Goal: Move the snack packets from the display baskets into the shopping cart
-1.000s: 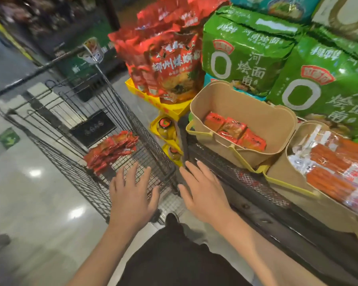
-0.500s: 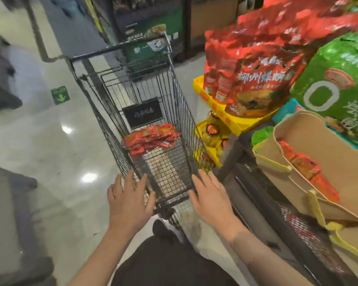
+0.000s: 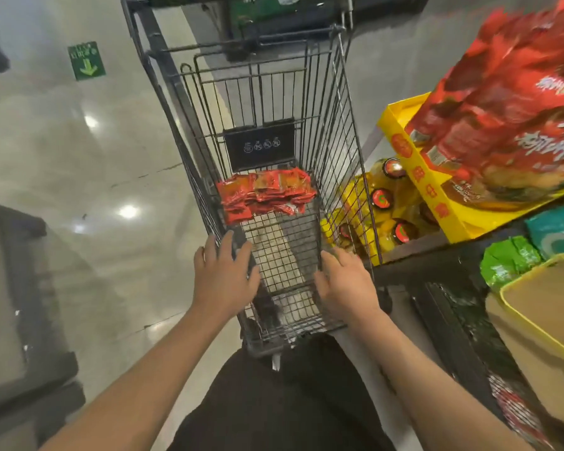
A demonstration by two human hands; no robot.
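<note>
A black wire shopping cart [image 3: 331, 151] stands straight ahead of me. A heap of small red snack packets [image 3: 264, 195] lies on its floor at the far end. My left hand [image 3: 223, 278] hovers with spread fingers over the cart's near left rim. My right hand [image 3: 344, 288] hovers with relaxed fingers at the near right rim. Neither hand holds anything. A tan display basket with a yellow rim [image 3: 541, 307] shows at the right edge; its contents are out of view.
Right of the cart stand a yellow tray [image 3: 437, 203] under big red bags [image 3: 502, 118], jars with dark lids [image 3: 383, 198] and green bags [image 3: 505, 260]. A dark shelf edge [image 3: 463, 327] runs along the right. Shiny floor with a green arrow sign [image 3: 86, 60] lies left.
The view has swung left, off the display baskets and onto the cart. Both empty hands have moved up to the cart's near rim.
</note>
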